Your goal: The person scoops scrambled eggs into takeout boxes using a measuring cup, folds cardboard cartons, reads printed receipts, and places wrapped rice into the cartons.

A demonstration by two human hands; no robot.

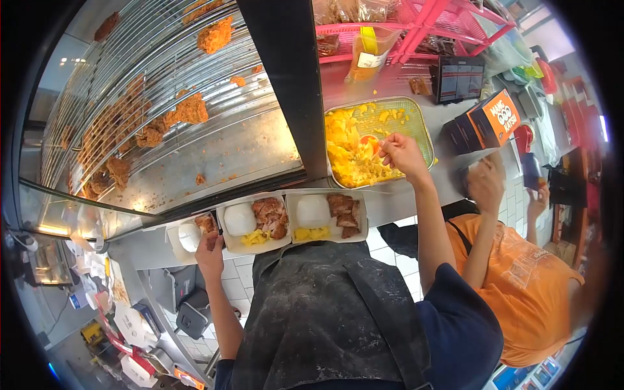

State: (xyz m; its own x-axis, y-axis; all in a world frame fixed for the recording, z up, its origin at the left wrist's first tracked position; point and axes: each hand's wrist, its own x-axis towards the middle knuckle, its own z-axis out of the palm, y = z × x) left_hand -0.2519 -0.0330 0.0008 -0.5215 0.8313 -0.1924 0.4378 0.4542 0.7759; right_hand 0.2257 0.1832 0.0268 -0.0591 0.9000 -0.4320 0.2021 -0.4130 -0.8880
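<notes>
At the front of the counter, my left hand (209, 252) is closed on the edge of the leftmost box (175, 245), which holds white rice and some meat. Two more boxes, a middle one (255, 246) and a right one (328, 235), each hold rice, sliced brown meat and yellow food. Over the right part of a metal tray (426, 133) is my right hand (400, 155), its fingertips pinched together beside an orange-rimmed scoop or bowl (368, 144). Whether anything is between those fingertips is too small to tell. Yellow shredded food (344, 146) fills the tray's left part.
A glass cabinet with wire racks (175, 71) of fried chicken (190, 108) stands at the left, behind a black post (286, 78). A co-worker in an orange shirt (530, 279) is close at the right, near an orange-and-black box (497, 120). Pink baskets (416, 29) are at the back.
</notes>
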